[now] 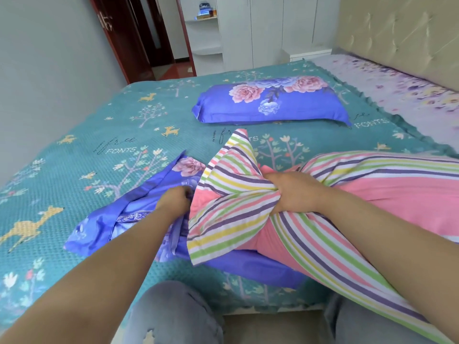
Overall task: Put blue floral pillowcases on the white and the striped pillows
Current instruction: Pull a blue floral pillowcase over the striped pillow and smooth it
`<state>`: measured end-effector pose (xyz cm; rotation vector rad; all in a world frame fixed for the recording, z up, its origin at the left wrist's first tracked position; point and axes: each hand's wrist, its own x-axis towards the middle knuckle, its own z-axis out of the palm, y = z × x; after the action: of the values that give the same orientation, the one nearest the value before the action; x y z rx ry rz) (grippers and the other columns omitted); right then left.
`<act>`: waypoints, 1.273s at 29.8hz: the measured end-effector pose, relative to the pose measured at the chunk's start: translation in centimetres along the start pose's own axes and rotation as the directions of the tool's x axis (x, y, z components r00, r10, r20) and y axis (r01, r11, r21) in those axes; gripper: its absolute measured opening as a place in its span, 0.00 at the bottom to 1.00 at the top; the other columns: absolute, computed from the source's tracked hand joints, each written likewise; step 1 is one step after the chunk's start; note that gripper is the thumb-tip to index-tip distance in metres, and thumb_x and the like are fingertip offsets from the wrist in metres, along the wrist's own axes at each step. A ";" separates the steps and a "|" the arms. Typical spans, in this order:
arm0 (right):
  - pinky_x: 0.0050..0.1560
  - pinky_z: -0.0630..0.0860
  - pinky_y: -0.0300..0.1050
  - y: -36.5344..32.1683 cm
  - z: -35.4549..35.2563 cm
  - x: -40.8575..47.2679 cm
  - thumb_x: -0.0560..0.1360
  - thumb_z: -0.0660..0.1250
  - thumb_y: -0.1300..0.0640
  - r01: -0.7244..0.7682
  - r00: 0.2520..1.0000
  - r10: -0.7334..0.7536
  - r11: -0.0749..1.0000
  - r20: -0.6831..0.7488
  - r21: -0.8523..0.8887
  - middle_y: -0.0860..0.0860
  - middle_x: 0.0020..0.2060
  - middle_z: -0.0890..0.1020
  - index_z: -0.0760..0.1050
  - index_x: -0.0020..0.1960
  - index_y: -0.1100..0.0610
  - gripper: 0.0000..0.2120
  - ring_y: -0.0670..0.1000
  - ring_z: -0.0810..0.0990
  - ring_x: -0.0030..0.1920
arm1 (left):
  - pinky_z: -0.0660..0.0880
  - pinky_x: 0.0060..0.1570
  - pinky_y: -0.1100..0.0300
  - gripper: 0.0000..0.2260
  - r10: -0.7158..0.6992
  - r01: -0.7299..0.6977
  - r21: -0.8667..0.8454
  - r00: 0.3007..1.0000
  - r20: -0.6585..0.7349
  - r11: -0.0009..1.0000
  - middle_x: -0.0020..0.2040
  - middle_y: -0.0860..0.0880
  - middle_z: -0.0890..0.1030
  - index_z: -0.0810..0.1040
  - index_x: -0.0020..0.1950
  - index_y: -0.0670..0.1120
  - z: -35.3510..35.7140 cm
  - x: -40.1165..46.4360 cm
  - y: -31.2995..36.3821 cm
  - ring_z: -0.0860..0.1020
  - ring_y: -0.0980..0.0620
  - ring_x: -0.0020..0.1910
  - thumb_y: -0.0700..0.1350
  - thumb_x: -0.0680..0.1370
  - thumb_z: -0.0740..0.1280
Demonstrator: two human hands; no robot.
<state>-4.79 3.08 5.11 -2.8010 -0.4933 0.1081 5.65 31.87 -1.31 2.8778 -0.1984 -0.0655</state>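
Second casing under way: right hand [295, 192] grips the bunched striped pillow [236, 207], left hand [175, 198] pinches the blue floral pillowcase [139, 207] (mouth unopened), which needs spreading next.

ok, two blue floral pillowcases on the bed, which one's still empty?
The near blue floral pillowcase, lying flat and crumpled by the left hand, partly under the striped pillow. The far pillowcase is plump, already filled.

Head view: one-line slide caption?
Right hand bunches striped pillow; left hand grips empty floral pillowcase.
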 end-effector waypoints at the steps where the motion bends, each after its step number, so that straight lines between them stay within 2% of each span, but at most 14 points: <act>1: 0.63 0.70 0.47 0.0 0.2 0.0 0.67 0.71 0.38 0.014 1.000 -0.014 1.000 0.002 -0.009 0.39 0.75 0.53 0.54 0.75 0.42 0.43 0.48 0.67 0.70 | 0.70 0.46 0.55 0.07 -0.059 0.051 -0.122 0.996 -0.067 0.991 0.53 0.40 0.81 0.77 0.47 0.44 -0.6 0.6 0.1 0.77 0.40 0.54 0.39 0.77 0.60; 4: 0.62 0.71 0.47 -0.6 0.5 0.2 0.67 0.69 0.35 0.057 0.998 -0.056 0.996 0.007 -0.062 0.40 0.75 0.55 0.54 0.74 0.41 0.41 0.48 0.68 0.69 | 0.70 0.50 0.53 0.08 -0.160 0.127 -0.275 0.982 -0.100 0.953 0.51 0.33 0.80 0.77 0.43 0.38 -3.0 2.5 0.7 0.77 0.37 0.53 0.38 0.77 0.60; 8: 0.54 0.74 0.47 -1.2 1.4 0.7 0.65 0.68 0.34 0.091 0.996 -0.089 0.988 0.019 -0.121 0.44 0.63 0.75 0.61 0.69 0.41 0.35 0.51 0.76 0.59 | 0.71 0.49 0.54 0.13 -0.165 0.134 -0.253 0.980 -0.109 0.958 0.50 0.34 0.79 0.79 0.48 0.37 -5.6 4.0 2.3 0.78 0.38 0.53 0.45 0.79 0.60; 12: 0.51 0.72 0.45 -1.7 2.0 1.4 0.65 0.67 0.33 0.132 0.991 -0.128 0.973 0.030 -0.191 0.46 0.55 0.79 0.66 0.64 0.44 0.31 0.52 0.78 0.54 | 0.66 0.34 0.59 0.07 -0.164 0.148 -0.486 0.986 0.008 0.861 0.34 0.43 0.73 0.76 0.39 0.42 -7.1 5.4 4.7 0.71 0.47 0.32 0.35 0.74 0.59; 14: 0.51 0.72 0.45 -2.0 2.1 1.7 0.65 0.68 0.33 0.152 0.988 -0.147 0.967 0.039 -0.204 0.47 0.54 0.80 0.66 0.63 0.44 0.31 0.52 0.78 0.53 | 0.63 0.30 0.60 0.06 -0.127 0.136 -0.436 0.991 0.049 0.890 0.30 0.44 0.69 0.71 0.36 0.43 -7.8 5.6 6.1 0.66 0.48 0.28 0.38 0.73 0.62; 17: 0.51 0.71 0.45 -2.3 2.2 1.9 0.65 0.68 0.34 0.175 0.984 -0.174 0.962 0.026 -0.208 0.47 0.53 0.80 0.67 0.62 0.45 0.30 0.52 0.78 0.52 | 0.71 0.39 0.57 0.08 -0.023 0.019 -0.108 0.999 -0.039 0.994 0.41 0.41 0.78 0.78 0.43 0.41 -8.3 5.7 7.8 0.75 0.43 0.40 0.44 0.76 0.63; 18: 0.52 0.72 0.46 -2.4 2.2 1.8 0.65 0.67 0.33 0.180 0.983 -0.181 0.959 0.015 -0.218 0.48 0.53 0.80 0.67 0.62 0.46 0.30 0.53 0.78 0.52 | 0.72 0.43 0.55 0.09 -0.005 -0.003 -0.082 0.995 -0.099 0.997 0.46 0.41 0.79 0.79 0.46 0.42 -8.4 5.8 8.3 0.77 0.41 0.46 0.45 0.77 0.62; 20: 0.52 0.72 0.47 -2.5 2.5 1.6 0.66 0.66 0.33 0.191 0.979 -0.202 0.950 -0.021 -0.248 0.49 0.52 0.80 0.68 0.61 0.48 0.30 0.54 0.78 0.52 | 0.71 0.47 0.57 0.07 0.007 -0.044 -0.201 0.983 -0.181 0.979 0.49 0.41 0.80 0.77 0.46 0.43 -8.4 5.9 9.6 0.77 0.41 0.51 0.44 0.78 0.62; 24: 0.52 0.73 0.48 -2.4 3.0 1.8 0.65 0.66 0.32 0.185 0.978 -0.203 0.943 -0.037 -0.278 0.50 0.54 0.79 0.69 0.62 0.50 0.33 0.55 0.78 0.53 | 0.65 0.37 0.61 0.11 0.124 -0.192 -0.384 0.973 -0.194 0.903 0.32 0.50 0.74 0.71 0.34 0.48 -8.2 5.2 13.3 0.73 0.48 0.40 0.39 0.76 0.62; 26: 0.50 0.73 0.48 -1.9 3.0 2.0 0.63 0.66 0.31 0.158 0.984 -0.172 0.955 -0.035 -0.251 0.49 0.56 0.79 0.67 0.63 0.50 0.35 0.55 0.78 0.54 | 0.66 0.38 0.59 0.10 0.240 -0.305 -0.319 0.944 -0.227 0.897 0.32 0.49 0.73 0.70 0.35 0.48 -8.0 3.7 15.0 0.74 0.46 0.39 0.39 0.76 0.63; 28: 0.50 0.74 0.48 -1.2 2.8 2.0 0.62 0.66 0.30 0.103 0.992 -0.115 0.978 -0.058 -0.180 0.48 0.58 0.78 0.65 0.64 0.48 0.37 0.55 0.78 0.55 | 0.69 0.41 0.57 0.04 0.367 -0.429 -0.234 0.892 -0.264 0.873 0.38 0.45 0.78 0.75 0.41 0.45 -7.5 2.3 16.0 0.77 0.43 0.43 0.40 0.76 0.63; 31: 0.50 0.73 0.48 -0.5 2.3 2.0 0.62 0.68 0.32 0.016 0.996 -0.028 0.991 -0.090 -0.134 0.49 0.58 0.77 0.66 0.62 0.49 0.35 0.56 0.78 0.57 | 0.70 0.42 0.55 0.04 0.464 -0.482 0.003 0.842 -0.275 0.876 0.45 0.44 0.81 0.76 0.48 0.47 -7.2 -0.1 15.7 0.77 0.42 0.46 0.43 0.75 0.64; 34: 0.53 0.73 0.49 -0.7 2.4 2.0 0.63 0.69 0.34 -0.025 0.994 0.008 0.986 -0.106 -0.164 0.52 0.63 0.75 0.60 0.70 0.52 0.43 0.57 0.76 0.59 | 0.70 0.42 0.55 0.10 0.430 -0.405 0.159 0.882 -0.194 0.901 0.48 0.45 0.80 0.73 0.53 0.49 -7.6 -1.5 12.6 0.77 0.41 0.49 0.46 0.73 0.67; 38: 0.57 0.71 0.48 -1.3 2.4 1.5 0.64 0.69 0.36 -0.040 0.988 0.016 0.987 -0.155 -0.156 0.53 0.69 0.70 0.49 0.76 0.53 0.50 0.56 0.73 0.64 | 0.74 0.48 0.48 0.17 0.214 -0.143 0.316 0.956 -0.203 0.938 0.56 0.42 0.74 0.72 0.63 0.48 -7.8 -2.6 6.6 0.77 0.38 0.52 0.41 0.74 0.64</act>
<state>-4.10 5.41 3.21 -2.9418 -0.4434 -0.1460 2.67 27.90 7.97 3.1139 -0.4604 0.3688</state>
